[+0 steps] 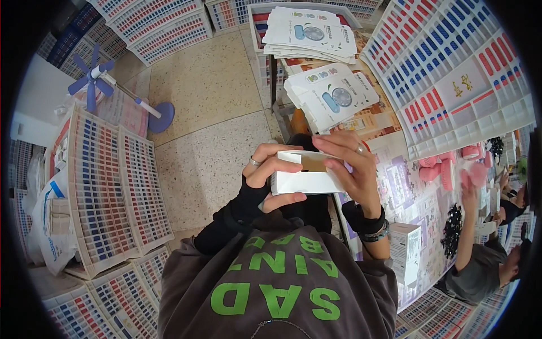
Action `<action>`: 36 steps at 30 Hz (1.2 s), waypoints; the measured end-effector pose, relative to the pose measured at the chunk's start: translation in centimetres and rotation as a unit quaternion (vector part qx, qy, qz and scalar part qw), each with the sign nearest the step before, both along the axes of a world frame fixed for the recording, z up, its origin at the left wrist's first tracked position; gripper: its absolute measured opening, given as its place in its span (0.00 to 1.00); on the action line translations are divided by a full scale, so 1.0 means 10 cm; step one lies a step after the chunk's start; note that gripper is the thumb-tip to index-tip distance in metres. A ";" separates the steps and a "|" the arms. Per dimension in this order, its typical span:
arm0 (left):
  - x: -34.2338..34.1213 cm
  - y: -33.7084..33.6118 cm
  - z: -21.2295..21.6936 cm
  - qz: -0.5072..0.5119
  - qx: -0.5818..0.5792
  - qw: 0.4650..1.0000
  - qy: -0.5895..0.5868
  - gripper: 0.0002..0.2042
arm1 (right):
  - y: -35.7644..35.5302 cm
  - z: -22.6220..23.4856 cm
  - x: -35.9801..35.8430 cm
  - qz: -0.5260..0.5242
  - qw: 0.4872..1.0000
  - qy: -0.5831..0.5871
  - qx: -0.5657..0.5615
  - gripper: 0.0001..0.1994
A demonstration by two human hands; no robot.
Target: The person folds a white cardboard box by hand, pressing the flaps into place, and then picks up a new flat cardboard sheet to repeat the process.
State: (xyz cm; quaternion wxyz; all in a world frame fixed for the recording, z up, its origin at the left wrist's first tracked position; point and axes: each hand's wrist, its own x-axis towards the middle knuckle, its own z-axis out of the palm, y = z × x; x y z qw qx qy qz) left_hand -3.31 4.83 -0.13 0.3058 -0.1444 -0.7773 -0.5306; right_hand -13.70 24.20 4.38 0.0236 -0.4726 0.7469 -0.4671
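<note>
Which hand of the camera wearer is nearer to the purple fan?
Left. The left hand is to the right of the purple fan; the right hand is farther right, across the white box.

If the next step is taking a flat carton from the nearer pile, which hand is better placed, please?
Probably the right hand: it is closer to the table and the nearer pile of flat cartons. The left hand grips the left end of the open white box.

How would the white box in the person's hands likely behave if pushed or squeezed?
The white box is probably light, as the left hand pinches one end between thumb and fingers. Its thin-looking card walls may dent under a firm push. Flat sides and straight edges make it unlikely to roll.
</note>
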 end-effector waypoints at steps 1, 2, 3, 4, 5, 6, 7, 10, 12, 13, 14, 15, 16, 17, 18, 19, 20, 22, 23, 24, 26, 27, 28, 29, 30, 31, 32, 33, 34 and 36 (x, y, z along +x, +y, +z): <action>0.01 -0.02 0.00 -0.005 0.000 1.000 -0.012 0.22 | 0.03 -0.01 0.02 0.013 0.999 0.041 -0.019 0.18; 0.01 -0.04 0.00 -0.009 0.000 1.000 -0.023 0.22 | 0.05 -0.01 0.05 0.027 0.995 0.083 -0.039 0.18; 0.00 -0.07 -0.03 -0.017 0.025 0.999 -0.027 0.24 | 0.07 0.02 0.07 0.040 0.994 0.101 -0.029 0.17; 0.00 -0.08 -0.07 -0.016 0.026 0.999 -0.028 0.24 | 0.10 0.06 0.10 0.041 0.994 0.101 -0.029 0.17; 0.00 -0.09 -0.11 -0.031 0.031 0.999 -0.018 0.26 | 0.13 0.09 0.14 0.048 0.995 0.091 -0.004 0.20; 0.00 -0.09 -0.15 -0.046 0.035 0.998 -0.009 0.27 | 0.15 0.10 0.15 0.054 0.995 0.080 0.021 0.24; 0.01 -0.09 -0.17 -0.061 0.040 0.997 0.000 0.28 | 0.16 0.09 0.15 0.066 0.989 0.133 0.005 0.33; -0.02 -0.13 -0.09 -0.080 0.048 0.995 -0.018 0.27 | 0.11 0.16 0.27 0.032 0.993 0.114 0.019 0.32; 0.00 -0.15 -0.05 -0.089 0.029 0.996 -0.016 0.27 | 0.12 0.20 0.29 0.020 0.994 0.101 0.036 0.32; 0.01 -0.15 -0.03 -0.098 0.008 0.995 -0.013 0.27 | 0.14 0.18 0.29 0.038 0.989 0.137 0.034 0.33; 0.00 -0.14 -0.05 -0.099 0.008 0.995 -0.014 0.27 | 0.15 0.14 0.29 0.055 0.983 0.173 0.033 0.33; -0.01 -0.12 -0.08 -0.092 0.052 0.994 -0.006 0.27 | 0.13 0.08 0.33 0.064 0.989 0.135 0.007 0.32; -0.02 -0.10 -0.10 -0.086 0.096 0.992 0.003 0.27 | 0.11 0.06 0.35 0.063 0.989 0.134 0.006 0.32; -0.02 -0.07 -0.11 -0.087 0.096 0.992 0.001 0.27 | 0.09 0.05 0.36 0.053 0.990 0.133 0.010 0.31; -0.01 -0.04 -0.12 -0.089 0.150 0.985 -0.001 0.27 | 0.08 0.03 0.36 0.043 0.990 0.133 0.014 0.31; -0.01 -0.01 -0.12 -0.091 0.204 0.975 -0.003 0.28 | 0.08 0.01 0.35 0.050 0.989 0.139 0.010 0.30; -0.01 0.00 -0.12 -0.092 0.203 0.975 -0.004 0.28 | 0.09 0.01 0.35 0.049 0.989 0.138 0.009 0.30; -0.01 0.02 -0.12 -0.104 0.216 0.970 0.026 0.29 | 0.11 0.00 0.36 0.060 0.988 0.142 0.009 0.28; 0.00 0.00 -0.11 -0.104 0.216 0.971 0.025 0.29 | 0.10 -0.01 0.35 0.060 0.988 0.141 0.008 0.28; 0.02 -0.02 -0.10 -0.100 0.188 0.977 0.016 0.29 | 0.10 -0.02 0.35 0.061 0.986 0.152 0.017 0.28; 0.03 -0.06 -0.10 -0.096 0.159 0.983 0.005 0.29 | 0.09 -0.02 0.36 0.060 0.985 0.161 0.024 0.27; 0.02 -0.07 -0.10 -0.098 0.148 0.984 0.004 0.29 | 0.09 -0.01 0.37 0.058 0.985 0.160 0.028 0.27; 0.03 -0.08 -0.10 -0.101 0.137 0.985 0.004 0.30 | 0.10 -0.01 0.39 0.056 0.985 0.159 0.033 0.27; 0.03 -0.08 -0.10 -0.103 0.137 0.985 0.002 0.30 | 0.10 -0.02 0.38 0.054 0.986 0.157 0.033 0.27; 0.04 -0.09 -0.10 -0.097 0.127 0.987 -0.014 0.30 | 0.11 -0.05 0.36 0.061 0.986 0.155 0.028 0.26; 0.04 -0.09 -0.10 -0.091 0.118 0.988 -0.029 0.30 | 0.11 -0.07 0.33 0.068 0.986 0.153 0.024 0.26; 0.04 -0.09 -0.11 -0.094 0.117 0.988 -0.030 0.30 | 0.10 -0.08 0.32 0.065 0.986 0.152 0.023 0.26; 0.05 -0.09 -0.12 -0.097 0.126 0.987 -0.040 0.30 | 0.09 -0.10 0.32 0.066 0.987 0.146 0.024 0.26; 0.06 -0.09 -0.13 -0.099 0.134 0.985 -0.049 0.30 | 0.09 -0.11 0.33 0.067 0.988 0.139 0.024 0.25; 0.06 -0.07 -0.11 -0.099 0.141 0.983 -0.058 0.29 | 0.10 -0.14 0.34 0.064 0.990 0.121 0.020 0.25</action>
